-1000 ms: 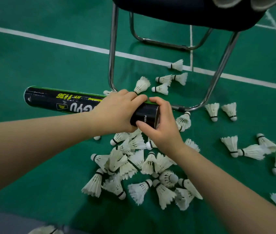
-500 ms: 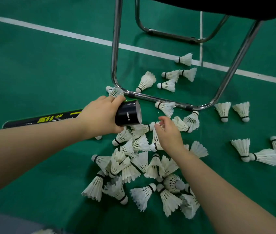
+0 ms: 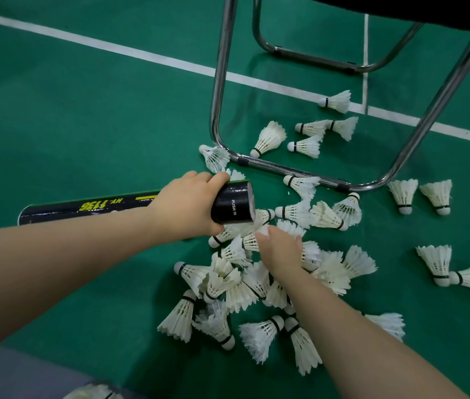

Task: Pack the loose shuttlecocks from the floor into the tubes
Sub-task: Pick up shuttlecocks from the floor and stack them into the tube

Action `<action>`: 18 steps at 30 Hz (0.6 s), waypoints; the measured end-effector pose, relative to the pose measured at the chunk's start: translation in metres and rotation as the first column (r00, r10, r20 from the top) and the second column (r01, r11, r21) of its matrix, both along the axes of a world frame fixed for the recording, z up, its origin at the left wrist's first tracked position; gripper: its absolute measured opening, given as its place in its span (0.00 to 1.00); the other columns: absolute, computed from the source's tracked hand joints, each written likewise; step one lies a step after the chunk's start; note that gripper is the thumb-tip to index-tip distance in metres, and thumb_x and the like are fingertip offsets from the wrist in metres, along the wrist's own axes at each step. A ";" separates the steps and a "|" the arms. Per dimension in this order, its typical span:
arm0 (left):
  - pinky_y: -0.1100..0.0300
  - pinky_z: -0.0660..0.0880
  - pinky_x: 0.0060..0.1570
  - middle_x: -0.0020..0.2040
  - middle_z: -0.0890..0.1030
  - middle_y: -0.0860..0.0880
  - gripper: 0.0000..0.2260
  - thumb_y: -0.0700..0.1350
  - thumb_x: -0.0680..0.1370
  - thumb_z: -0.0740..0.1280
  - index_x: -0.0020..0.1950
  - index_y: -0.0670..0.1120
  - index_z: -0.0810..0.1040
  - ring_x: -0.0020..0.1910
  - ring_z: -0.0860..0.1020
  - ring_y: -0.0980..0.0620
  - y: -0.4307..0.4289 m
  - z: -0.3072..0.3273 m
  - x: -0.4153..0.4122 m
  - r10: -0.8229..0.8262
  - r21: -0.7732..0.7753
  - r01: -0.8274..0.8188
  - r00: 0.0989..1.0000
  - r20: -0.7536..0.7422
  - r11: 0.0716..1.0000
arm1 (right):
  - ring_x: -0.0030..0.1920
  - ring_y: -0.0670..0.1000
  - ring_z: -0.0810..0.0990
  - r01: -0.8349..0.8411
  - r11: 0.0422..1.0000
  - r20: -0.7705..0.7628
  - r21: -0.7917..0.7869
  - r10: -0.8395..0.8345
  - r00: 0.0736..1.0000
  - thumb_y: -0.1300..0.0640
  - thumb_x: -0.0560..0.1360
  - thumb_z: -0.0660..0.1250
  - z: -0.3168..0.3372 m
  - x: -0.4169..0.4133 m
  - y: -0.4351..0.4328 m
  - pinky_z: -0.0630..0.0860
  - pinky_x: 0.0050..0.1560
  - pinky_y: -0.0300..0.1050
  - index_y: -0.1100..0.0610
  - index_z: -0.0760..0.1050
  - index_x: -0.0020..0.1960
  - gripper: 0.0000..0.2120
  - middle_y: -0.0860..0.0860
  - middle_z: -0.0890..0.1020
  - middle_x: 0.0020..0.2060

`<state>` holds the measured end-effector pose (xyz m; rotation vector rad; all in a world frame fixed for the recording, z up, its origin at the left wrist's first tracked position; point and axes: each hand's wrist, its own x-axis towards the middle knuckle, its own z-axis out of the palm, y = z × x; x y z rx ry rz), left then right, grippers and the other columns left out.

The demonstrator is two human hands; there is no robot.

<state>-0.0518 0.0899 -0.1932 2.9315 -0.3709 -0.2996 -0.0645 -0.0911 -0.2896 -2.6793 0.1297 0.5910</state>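
Tube (image 3: 84, 207): black, long axis roughly left-right, lying low over the floor (image 3: 84, 125). Mouth end points right at the pile (image 3: 236, 283), "PUSH IN" printed by the rim. The other end is out to the left, and the yellow print reads upside down. I can't see inside the mouth, so the fill is unknown.

Left hand (image 3: 187, 205): fingers wrapped round the tube just behind the mouth. Hand and forearm hide the tube's mid section.

Right hand (image 3: 281, 249): just below the mouth, fingers curled down into the pile with the tips buried in feathers. Can't tell whether it grips a shuttlecock.

The pile is a dense heap with corks pointing every way, partly covered by the right forearm.

Strays: a few (image 3: 269, 138) lie inside the chair frame (image 3: 285, 168), one (image 3: 336, 100) on the white line (image 3: 113, 48), and more (image 3: 435, 263) are well apart to the right, some cut off by the picture edge.

The chair seat is cropped at the top. Another shuttlecock (image 3: 95, 393) is half cut off at the bottom.
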 end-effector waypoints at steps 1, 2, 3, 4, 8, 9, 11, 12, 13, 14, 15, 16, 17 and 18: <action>0.51 0.74 0.50 0.51 0.75 0.49 0.31 0.55 0.66 0.71 0.65 0.50 0.64 0.50 0.71 0.48 0.001 0.000 0.000 0.002 0.000 -0.002 1.000 0.002 1.000 | 0.44 0.54 0.74 0.045 0.996 0.033 0.080 -0.047 0.998 0.53 0.80 0.51 0.001 0.001 -0.002 0.62 0.67 0.54 0.56 0.69 0.45 0.11 0.51 0.75 0.36; 0.51 0.74 0.50 0.51 0.75 0.49 0.31 0.55 0.66 0.71 0.65 0.50 0.64 0.50 0.71 0.48 0.002 0.001 -0.001 0.002 0.002 -0.002 1.000 0.002 1.000 | 0.39 0.53 0.70 0.099 0.979 0.069 0.176 -0.113 0.991 0.55 0.80 0.51 0.004 0.001 -0.005 0.70 0.55 0.50 0.57 0.67 0.41 0.12 0.51 0.72 0.34; 0.51 0.74 0.50 0.50 0.75 0.49 0.31 0.55 0.66 0.71 0.65 0.50 0.65 0.50 0.71 0.48 0.003 0.001 -0.001 0.001 0.008 -0.001 1.000 0.001 1.000 | 0.36 0.52 0.68 0.149 0.952 0.100 0.266 -0.181 0.978 0.55 0.80 0.51 0.009 0.001 -0.008 0.69 0.41 0.47 0.57 0.65 0.37 0.14 0.51 0.69 0.32; 0.51 0.74 0.50 0.50 0.75 0.49 0.30 0.55 0.67 0.71 0.65 0.50 0.65 0.50 0.71 0.48 0.004 0.001 -0.002 -0.002 0.014 0.002 1.000 -0.001 1.000 | 0.33 0.51 0.66 0.183 0.926 0.136 0.330 -0.238 0.962 0.55 0.81 0.52 0.013 0.000 -0.011 0.64 0.34 0.45 0.56 0.64 0.35 0.16 0.51 0.68 0.30; 0.53 0.73 0.48 0.49 0.75 0.49 0.29 0.56 0.67 0.70 0.64 0.50 0.65 0.48 0.70 0.49 0.002 0.002 -0.005 -0.009 0.024 0.009 1.000 -0.004 1.000 | 0.28 0.48 0.60 0.246 0.853 0.297 0.461 -0.409 0.863 0.53 0.80 0.54 0.033 -0.002 -0.020 0.60 0.36 0.42 0.55 0.60 0.30 0.20 0.49 0.64 0.25; 0.53 0.74 0.47 0.49 0.75 0.50 0.29 0.56 0.67 0.70 0.63 0.50 0.65 0.47 0.69 0.49 0.000 0.002 -0.006 -0.013 0.023 0.013 1.000 -0.006 1.000 | 0.27 0.48 0.60 0.254 0.834 0.321 0.489 -0.443 0.837 0.52 0.80 0.56 0.040 -0.002 -0.021 0.61 0.38 0.42 0.54 0.59 0.29 0.21 0.49 0.63 0.25; 0.53 0.74 0.48 0.49 0.75 0.50 0.29 0.56 0.66 0.71 0.63 0.51 0.65 0.46 0.70 0.50 -0.005 0.003 -0.008 -0.022 0.014 0.023 1.000 -0.013 1.000 | 0.27 0.47 0.58 0.264 0.776 0.331 0.573 -0.513 0.792 0.52 0.78 0.60 0.053 -0.005 -0.021 0.60 0.35 0.42 0.55 0.58 0.29 0.22 0.48 0.62 0.24; 0.52 0.75 0.48 0.49 0.75 0.50 0.29 0.56 0.66 0.71 0.63 0.51 0.65 0.47 0.70 0.50 -0.008 0.004 -0.010 -0.028 0.009 0.028 0.999 -0.017 1.000 | 0.28 0.47 0.58 0.257 0.740 0.326 0.622 -0.542 0.774 0.52 0.78 0.61 0.059 -0.007 -0.020 0.59 0.32 0.42 0.55 0.58 0.29 0.22 0.48 0.62 0.25; 0.52 0.75 0.48 0.49 0.75 0.51 0.29 0.56 0.66 0.71 0.63 0.51 0.65 0.47 0.71 0.50 -0.010 0.004 -0.012 -0.034 0.003 0.034 0.999 -0.019 0.999 | 0.28 0.46 0.58 0.238 0.709 0.328 0.663 -0.562 0.759 0.52 0.78 0.62 0.065 -0.009 -0.018 0.58 0.30 0.41 0.55 0.58 0.29 0.22 0.48 0.62 0.25; 0.52 0.75 0.49 0.49 0.75 0.51 0.29 0.57 0.66 0.71 0.63 0.51 0.65 0.48 0.71 0.50 -0.012 0.004 -0.014 -0.038 -0.001 0.038 0.999 -0.020 0.999 | 0.28 0.46 0.58 0.212 0.694 0.344 0.688 -0.570 0.746 0.53 0.78 0.62 0.071 -0.011 -0.017 0.56 0.29 0.39 0.54 0.58 0.29 0.21 0.47 0.61 0.25; 0.52 0.75 0.49 0.49 0.75 0.51 0.29 0.57 0.66 0.71 0.63 0.52 0.65 0.48 0.71 0.50 -0.013 0.005 -0.016 -0.041 -0.003 0.041 0.999 -0.018 0.999 | 0.28 0.45 0.58 0.185 0.685 0.360 0.705 -0.570 0.739 0.53 0.78 0.61 0.076 -0.012 -0.016 0.56 0.29 0.38 0.54 0.58 0.30 0.21 0.47 0.62 0.25; 0.52 0.75 0.49 0.49 0.75 0.51 0.29 0.57 0.66 0.71 0.63 0.52 0.65 0.47 0.71 0.50 -0.014 0.005 -0.017 -0.044 -0.003 0.044 0.999 -0.015 0.999 | 0.28 0.46 0.58 0.162 0.676 0.368 0.718 -0.568 0.737 0.52 0.79 0.61 0.080 -0.013 -0.014 0.56 0.29 0.39 0.54 0.58 0.30 0.21 0.47 0.62 0.26; 0.52 0.75 0.49 0.49 0.75 0.51 0.29 0.56 0.66 0.71 0.62 0.52 0.65 0.48 0.71 0.49 -0.014 0.006 -0.019 -0.047 -0.002 0.047 0.999 -0.012 0.999 | 0.29 0.46 0.59 0.143 0.673 0.372 0.726 -0.559 0.741 0.52 0.79 0.60 0.084 -0.014 -0.013 0.57 0.30 0.40 0.54 0.59 0.30 0.21 0.47 0.62 0.26; 0.52 0.75 0.49 0.49 0.75 0.51 0.29 0.56 0.66 0.71 0.63 0.52 0.65 0.48 0.71 0.49 -0.014 0.008 -0.020 -0.051 -0.001 0.051 0.999 -0.010 0.999 | 0.29 0.46 0.59 0.121 0.678 0.381 0.725 -0.541 0.749 0.52 0.80 0.59 0.088 -0.016 -0.011 0.57 0.30 0.40 0.54 0.59 0.30 0.20 0.47 0.62 0.26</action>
